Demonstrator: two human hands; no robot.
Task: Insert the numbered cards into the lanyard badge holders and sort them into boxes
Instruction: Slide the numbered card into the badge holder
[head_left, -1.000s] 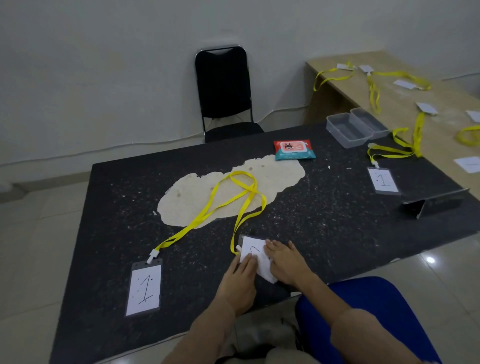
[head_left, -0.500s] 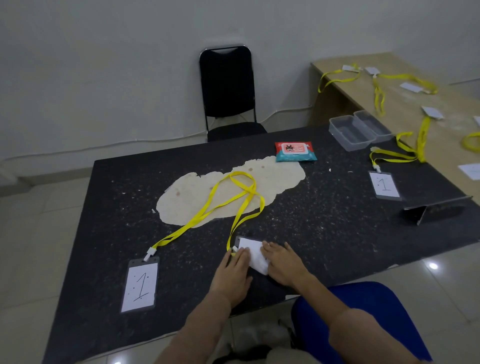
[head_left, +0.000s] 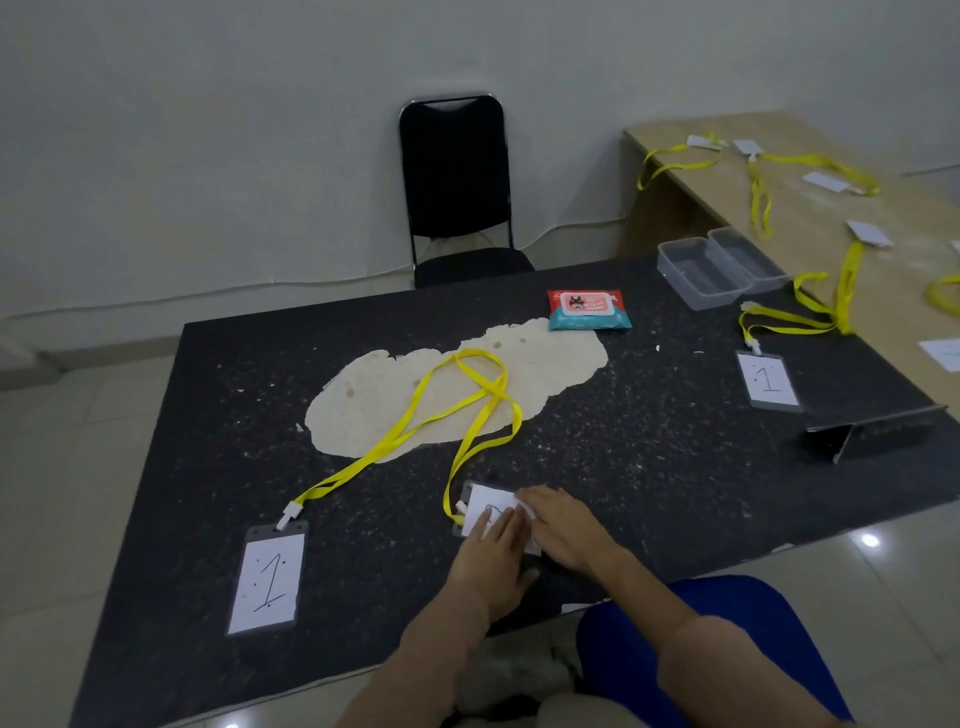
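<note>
Mostly black speckled table (head_left: 675, 467); boxes (head_left: 698, 273) far corner, chair (head_left: 452, 166) behind.

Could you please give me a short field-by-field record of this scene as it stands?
Table: black table, pale worn patch
Left hand: fingers flat on the numbered card
Right hand: fingers resting on the same card
Card: over a badge holder; how far in, unclear
Finished badges: left badge and right badge, both marked 1
Boxes: two clear boxes, far right, nothing visible inside
Other: wipes pack
</note>
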